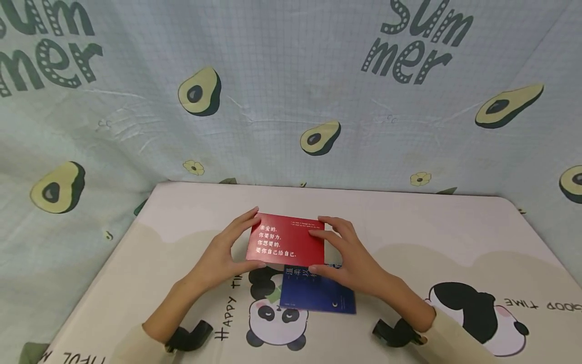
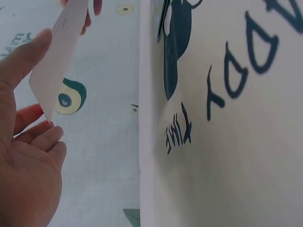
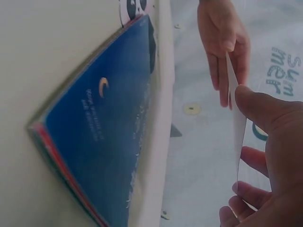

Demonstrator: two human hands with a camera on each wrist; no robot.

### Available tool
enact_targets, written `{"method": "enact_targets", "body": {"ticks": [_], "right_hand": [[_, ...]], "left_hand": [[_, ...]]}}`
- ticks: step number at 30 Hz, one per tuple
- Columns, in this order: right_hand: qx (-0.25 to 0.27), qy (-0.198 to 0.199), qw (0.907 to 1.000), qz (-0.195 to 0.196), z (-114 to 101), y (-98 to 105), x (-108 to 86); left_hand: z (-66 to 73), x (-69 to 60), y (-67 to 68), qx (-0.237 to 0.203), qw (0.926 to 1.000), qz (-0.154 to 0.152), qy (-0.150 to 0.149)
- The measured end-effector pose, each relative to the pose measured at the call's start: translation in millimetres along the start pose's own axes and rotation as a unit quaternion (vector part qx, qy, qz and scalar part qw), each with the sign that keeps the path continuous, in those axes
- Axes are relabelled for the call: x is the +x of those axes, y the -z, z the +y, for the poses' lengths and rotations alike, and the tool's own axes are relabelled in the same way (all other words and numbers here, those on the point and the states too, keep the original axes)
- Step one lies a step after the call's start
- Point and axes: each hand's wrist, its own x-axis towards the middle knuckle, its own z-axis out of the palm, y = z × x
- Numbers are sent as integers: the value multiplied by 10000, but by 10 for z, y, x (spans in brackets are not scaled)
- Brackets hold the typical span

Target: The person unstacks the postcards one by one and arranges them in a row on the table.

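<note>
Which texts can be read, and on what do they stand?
Red card: "亲爱的, 你要努力, 你想要的, 要你自己给自己."; small print unreadable.
Blue card: "温柔以", rest covered; small print unreadable.
Backdrop: "Summer", twice; faint marks unreadable.
Tabletop: "HAPPY TIME".
Tabletop: "GOOD TIME", upside-down.
Tabletop, lower-left: unclear.

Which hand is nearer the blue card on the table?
Right. In the head view, the right hand overlaps the upper right of the blue card; the left hand is off to its left. Both hold the red card.
</note>
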Motion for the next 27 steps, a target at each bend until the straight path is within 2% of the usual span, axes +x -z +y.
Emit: {"method": "enact_targets", "body": {"ticks": [9, 16, 22, 27], "right_hand": [[61, 94, 9999, -72, -9, -46, 296], [204, 37, 9998, -73, -19, -120, 516], [465, -183, 9987, -103, -30, -237, 698], [433, -389, 9980, -243, -37, -329, 809]], "left_hand": [[-78, 45, 107, 118, 9982, 246, 525], [-176, 100, 212, 101, 9956, 261, 893], [-254, 136, 273, 94, 9930, 282, 1139], [-328, 163, 313, 234, 9913, 253, 1267]]}}
